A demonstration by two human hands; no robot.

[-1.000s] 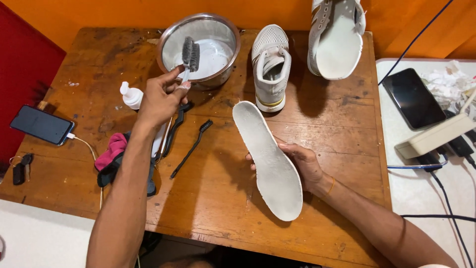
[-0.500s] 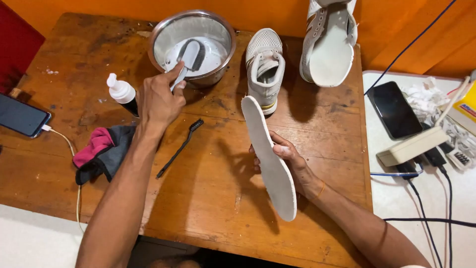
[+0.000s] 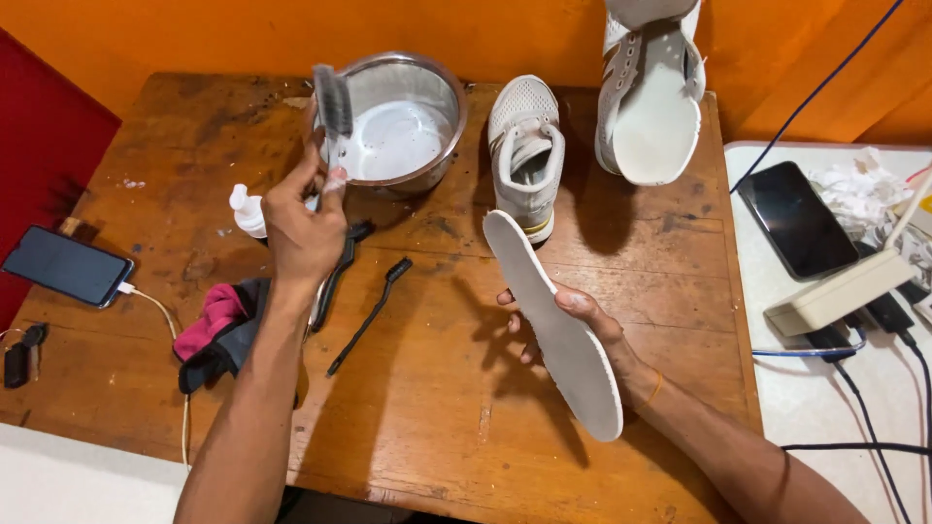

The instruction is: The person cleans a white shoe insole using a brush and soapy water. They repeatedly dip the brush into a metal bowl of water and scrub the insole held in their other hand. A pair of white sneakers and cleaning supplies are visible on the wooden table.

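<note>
Table [image 3: 466,408]: worn wood, scuffed, dull varnish. Bowl [image 3: 442,92]: polished metal, glossy. Insole [image 3: 558,335]: white foam, matt, smooth. Shoe [image 3: 524,146]: knit mesh cloth. Brush [image 3: 333,100]: dark stiff bristles. Rag [image 3: 218,325] near left edge: soft cloth. Phone [image 3: 66,264]: glossy glass.

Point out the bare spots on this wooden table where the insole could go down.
Bare wood lies along the near edge between the thin black brush and the right hand, and right of the upright grey shoe. Crowded around the steel bowl and pink-black cloth.
</note>
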